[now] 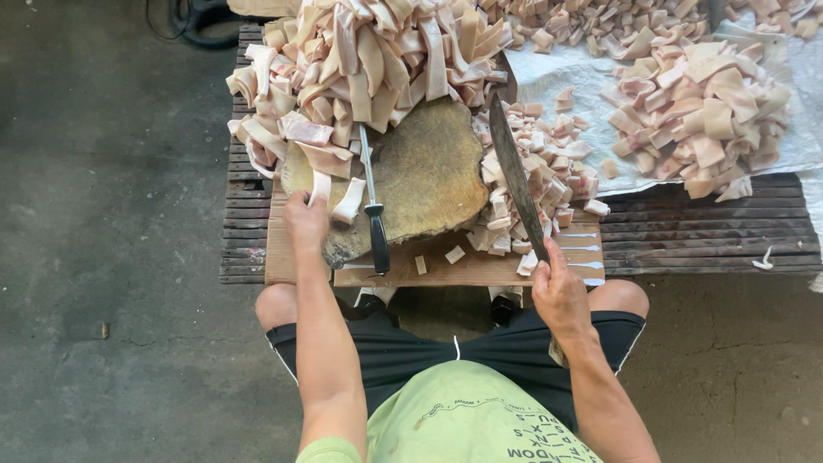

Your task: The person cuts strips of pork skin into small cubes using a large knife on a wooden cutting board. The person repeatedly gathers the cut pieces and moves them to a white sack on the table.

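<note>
The floor (111,257) is grey, rough concrete, and a low dark slatted platform (703,231) sits on it. A wooden board (480,267) lies on the near part of the platform, and a round, worn chopping block (429,171) rests on the board.

The person sits at the near edge, knees just under the board. The left hand (306,221) is at the left side of the block — its fingers are closed on a pale strip of pork skin (321,185). Another strip (349,200) lies just beside it on the block. The right hand (559,291) is at the near right, wrapped tight around the handle of a long cleaver (517,176). The blade points far and a little left, along the right edge of the block.

A sharpening steel (374,206) with a black handle lies across the block, between the two hands.

A big heap of long strips (369,60) is piled at the far side of the block. Small cut pieces (544,176) lie right of the block, under the blade. More pieces (699,116) sit on a white sheet (549,77) at the far right.
</note>
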